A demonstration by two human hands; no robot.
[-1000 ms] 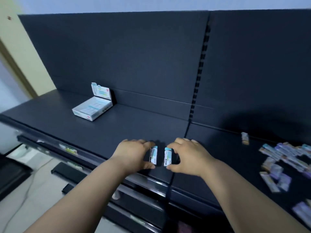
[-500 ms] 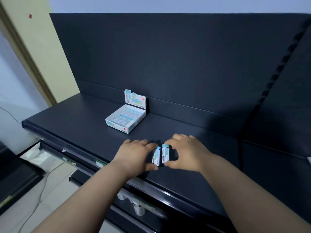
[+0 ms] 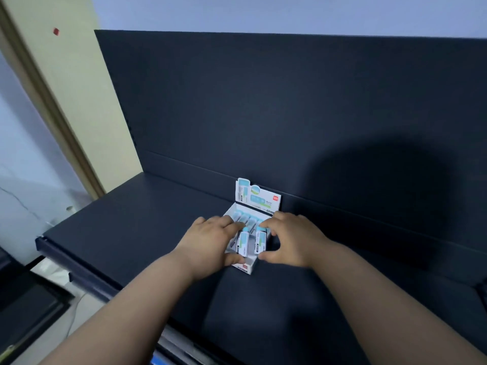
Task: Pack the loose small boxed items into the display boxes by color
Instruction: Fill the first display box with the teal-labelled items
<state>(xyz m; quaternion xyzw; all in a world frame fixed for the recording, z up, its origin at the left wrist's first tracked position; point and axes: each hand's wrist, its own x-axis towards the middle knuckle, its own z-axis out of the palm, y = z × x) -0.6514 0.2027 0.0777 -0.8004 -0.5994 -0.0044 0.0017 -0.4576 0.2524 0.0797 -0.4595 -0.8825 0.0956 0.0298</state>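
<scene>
A white and light-blue display box (image 3: 246,268) with an upright header flap (image 3: 258,196) stands on the dark shelf against the back panel. Several light-blue small boxes lie inside it. My left hand (image 3: 210,241) pinches one light-blue small box (image 3: 243,242) between thumb and fingers, directly over the display box's front half. My right hand (image 3: 292,239) pinches a second light-blue small box (image 3: 260,242) beside the first, also over the display box. Both small boxes stand on edge, close together, a narrow gap between them.
The dark shelf (image 3: 137,227) runs left to an edge with a price rail (image 3: 79,270). A dark back panel (image 3: 263,114) rises behind. A cream wall (image 3: 79,88) and floor with a dark object (image 3: 29,309) lie at the left.
Both hands carried their light-blue small boxes leftwards along the shelf to the display box and now hold them over it. The pile of loose items at the right has left the view.
</scene>
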